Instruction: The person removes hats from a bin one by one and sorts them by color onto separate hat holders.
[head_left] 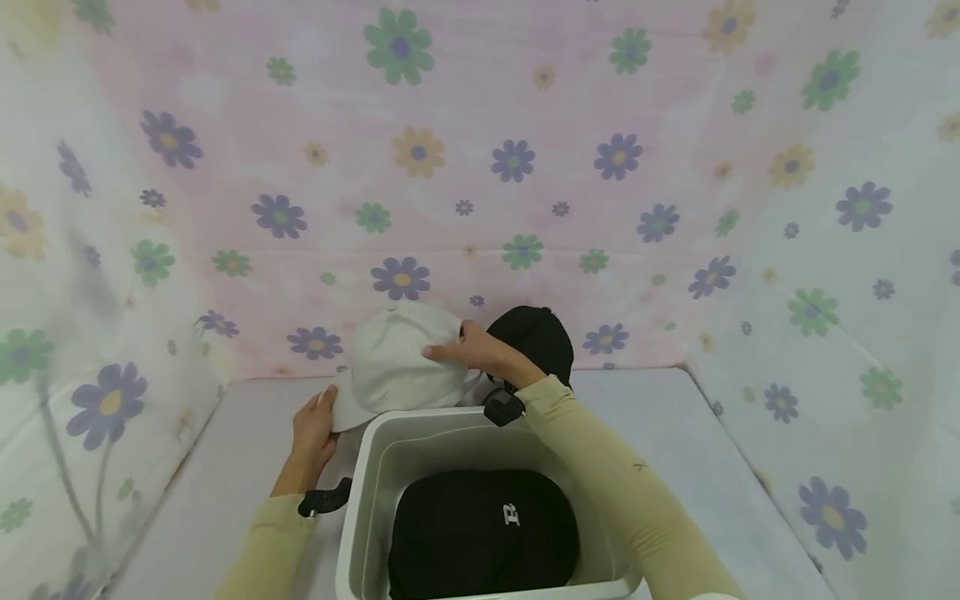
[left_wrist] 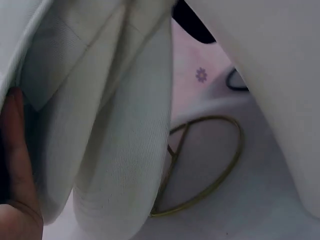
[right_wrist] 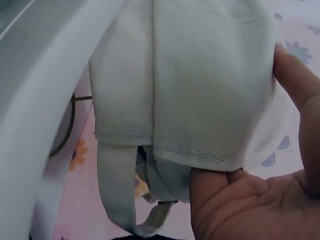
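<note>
A white cap [head_left: 408, 362] is held up between both hands behind the bin. My left hand [head_left: 311, 429] pinches its brim at the left. Across the bin reaches my right hand [head_left: 483, 350], gripping the back edge; in the right wrist view the thumb lies outside the cloth and the fingers go under the rim, beside the hanging strap [right_wrist: 117, 187]. The left wrist view looks up into the folded inside [left_wrist: 125, 135] of the cap. A gold wire ring with crossbars [left_wrist: 241, 142] shows beside and partly behind it.
A light grey bin [head_left: 360, 492] stands in front, holding a black cap [head_left: 457, 533] with a white letter. Another black cap [head_left: 534, 337] stands behind my right wrist. Flowered cloth [head_left: 465, 167] walls the back and sides of the white tabletop [head_left: 637, 408].
</note>
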